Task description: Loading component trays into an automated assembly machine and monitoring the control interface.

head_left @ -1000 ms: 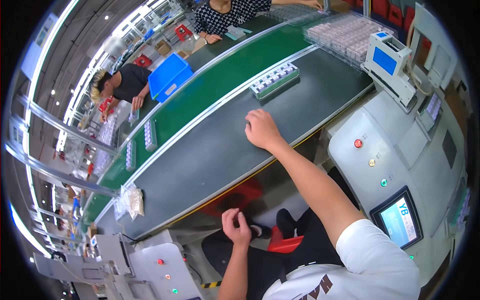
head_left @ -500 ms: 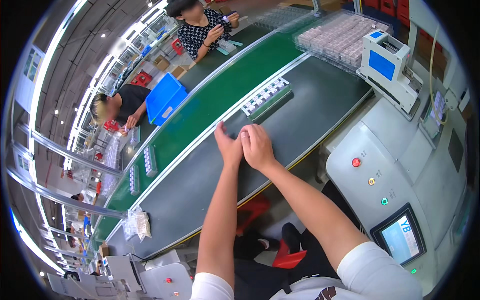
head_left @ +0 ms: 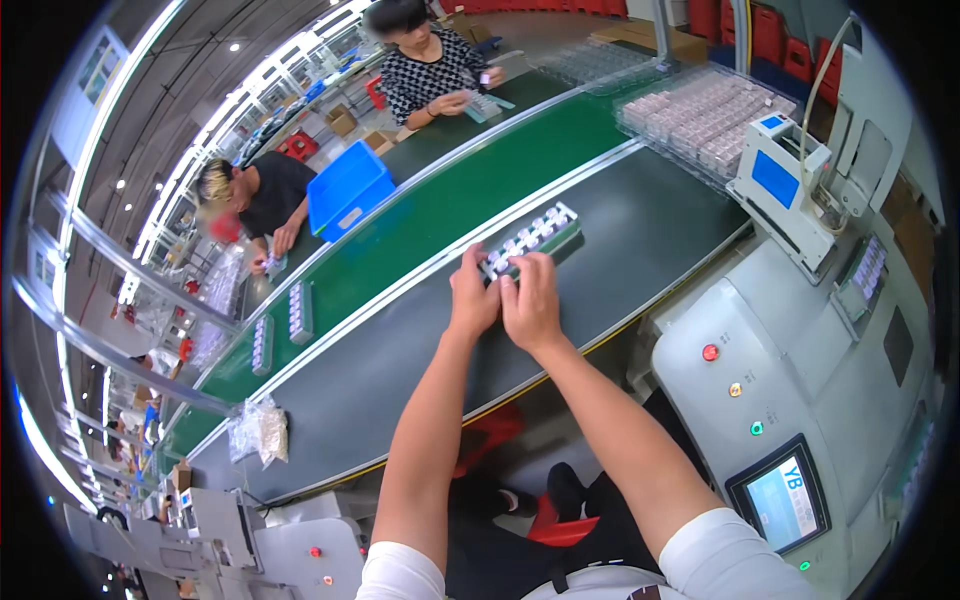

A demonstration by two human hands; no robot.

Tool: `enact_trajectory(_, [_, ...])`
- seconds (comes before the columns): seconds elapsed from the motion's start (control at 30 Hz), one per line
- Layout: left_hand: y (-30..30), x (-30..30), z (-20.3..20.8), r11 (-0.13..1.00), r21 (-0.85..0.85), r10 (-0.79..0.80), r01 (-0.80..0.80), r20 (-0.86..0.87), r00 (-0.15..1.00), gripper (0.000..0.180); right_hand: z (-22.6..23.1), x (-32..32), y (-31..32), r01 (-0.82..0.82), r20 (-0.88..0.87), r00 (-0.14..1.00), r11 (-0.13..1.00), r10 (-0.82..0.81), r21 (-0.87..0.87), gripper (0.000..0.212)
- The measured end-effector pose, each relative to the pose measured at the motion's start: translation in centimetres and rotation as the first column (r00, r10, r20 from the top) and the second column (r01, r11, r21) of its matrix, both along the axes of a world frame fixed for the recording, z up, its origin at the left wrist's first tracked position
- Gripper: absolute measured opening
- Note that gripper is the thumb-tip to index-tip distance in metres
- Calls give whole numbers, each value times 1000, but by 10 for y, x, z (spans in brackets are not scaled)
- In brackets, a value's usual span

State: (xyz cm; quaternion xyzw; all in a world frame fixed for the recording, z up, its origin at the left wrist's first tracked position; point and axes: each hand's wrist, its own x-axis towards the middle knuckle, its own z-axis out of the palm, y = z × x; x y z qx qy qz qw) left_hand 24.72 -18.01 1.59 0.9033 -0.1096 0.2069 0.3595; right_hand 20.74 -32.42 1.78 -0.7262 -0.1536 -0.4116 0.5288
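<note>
From head height, one wide fisheye view faces down and forward over the person's bare forearms (head_left: pixel 425 440), which enter near the lens from the lower edge. The flat dark-grey worktop (head_left: pixel 350 400) slants across the middle at close range, with the long green conveyor belt (head_left: pixel 430 225) farther off and a pale-grey metal machine (head_left: pixel 800 380) filling the right side.

— Is that long, rectangular, green-sided fixture (head_left: pixel 555 244) plain on top?
— No, small white and pale-lilac pieces (head_left: pixel 537 232).
— And the smooth, flat green belt (head_left: pixel 450 210)?
— Plain; the co-worker's short-sleeved shirt (head_left: pixel 415 78) is black-and-white patterned.
</note>
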Motion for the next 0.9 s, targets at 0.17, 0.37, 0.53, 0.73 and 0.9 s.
enact_trajectory(0.17, [73,-113,20,994,-109,-18,2,-143,990,76,4,-6,-7,12,50,999,994,-6,-112,36])
enact_trajectory(0.37, [150,-204,11,938,-346,-44,-16,-166,985,86,2,-4,-7,-491,-109,869,815,483,-309,56])
enact_trajectory(0.53, [156,-218,-1,882,-465,81,-77,-13,997,104,16,-19,1,-663,-277,739,591,614,-459,83])
enact_trajectory(0.73, [145,-219,9,907,-367,153,-207,-172,973,88,11,-23,6,-695,-430,719,560,546,-451,86])
enact_trajectory(0.9, [143,-216,6,902,-377,165,-213,-155,974,83,5,-15,5,-752,-531,644,583,550,-307,83])
